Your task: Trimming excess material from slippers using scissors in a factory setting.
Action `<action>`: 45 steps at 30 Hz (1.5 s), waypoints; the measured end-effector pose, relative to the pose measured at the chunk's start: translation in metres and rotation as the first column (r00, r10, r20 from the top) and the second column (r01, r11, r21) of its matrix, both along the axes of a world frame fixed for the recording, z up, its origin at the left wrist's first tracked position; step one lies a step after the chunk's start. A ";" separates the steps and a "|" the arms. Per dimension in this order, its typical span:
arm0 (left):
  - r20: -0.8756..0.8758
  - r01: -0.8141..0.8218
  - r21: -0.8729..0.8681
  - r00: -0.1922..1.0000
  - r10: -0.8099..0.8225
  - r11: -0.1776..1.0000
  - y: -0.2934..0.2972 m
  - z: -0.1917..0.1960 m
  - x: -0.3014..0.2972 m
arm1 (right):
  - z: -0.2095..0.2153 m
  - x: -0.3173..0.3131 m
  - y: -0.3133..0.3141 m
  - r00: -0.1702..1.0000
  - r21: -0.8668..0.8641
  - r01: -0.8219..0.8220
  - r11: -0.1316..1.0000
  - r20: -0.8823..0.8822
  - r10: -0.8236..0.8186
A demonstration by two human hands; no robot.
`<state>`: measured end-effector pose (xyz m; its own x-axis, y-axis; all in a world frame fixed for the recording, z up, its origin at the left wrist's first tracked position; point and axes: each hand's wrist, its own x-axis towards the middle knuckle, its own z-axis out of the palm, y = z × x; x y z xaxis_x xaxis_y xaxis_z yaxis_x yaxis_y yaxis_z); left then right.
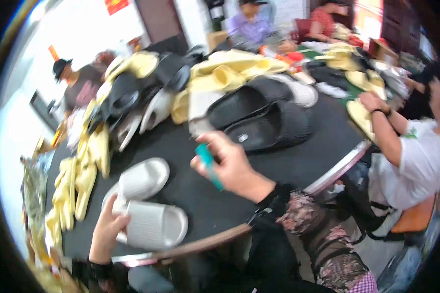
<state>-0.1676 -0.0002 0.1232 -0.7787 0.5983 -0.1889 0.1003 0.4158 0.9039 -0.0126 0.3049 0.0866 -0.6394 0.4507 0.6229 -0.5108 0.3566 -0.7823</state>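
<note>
A pair of pale grey-white slide slippers (146,224) lies side by side on the dark table, at its near left. My left hand (107,233) grips the end of the nearer slipper, thumb on top; its other fingers are partly hidden. Above the table, between this pair and a larger black pair of slides (259,115), is my right hand (232,168). Its fingers are closed round a slim teal-green tool (209,166), blurred, whose exact kind I cannot make out. The black slides lie beyond my right hand, apart from it.
Yellow slippers (85,183) line the table's left side. Heaped black, white and yellow slippers (225,75) stretch across the back. The table's near edge (200,241) curves before me. On the right, a person (401,156) handles a yellow slipper; several others sit or stand farther back.
</note>
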 end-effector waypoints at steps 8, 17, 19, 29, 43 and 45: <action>0.207 0.042 0.211 0.974 -0.086 0.977 0.040 0.000 0.009 | -0.006 0.004 -0.006 0.998 0.007 -0.025 1.000 0.059 0.025; 0.146 0.119 0.465 0.967 -0.209 0.877 0.094 -0.010 0.001 | -0.004 -0.002 -0.004 1.000 0.046 0.010 0.999 0.028 -0.011; 0.225 0.083 0.535 0.945 -0.237 0.841 0.121 -0.006 0.015 | -0.006 -0.003 -0.001 0.999 0.041 0.020 0.999 0.042 -0.021; 0.359 0.066 0.542 0.883 -0.301 0.838 0.147 -0.043 0.005 | -0.005 -0.002 -0.003 0.989 -0.016 -0.072 0.997 0.127 0.074; 0.203 0.032 0.633 0.957 -0.206 0.773 0.126 -0.042 -0.008 | 0.000 -0.012 -0.013 0.969 -0.158 -0.122 0.980 0.194 0.152; 0.214 0.000 0.625 0.962 -0.171 0.781 0.125 -0.045 -0.012 | 0.016 -0.011 -0.024 0.957 -0.130 -0.185 0.974 0.202 0.209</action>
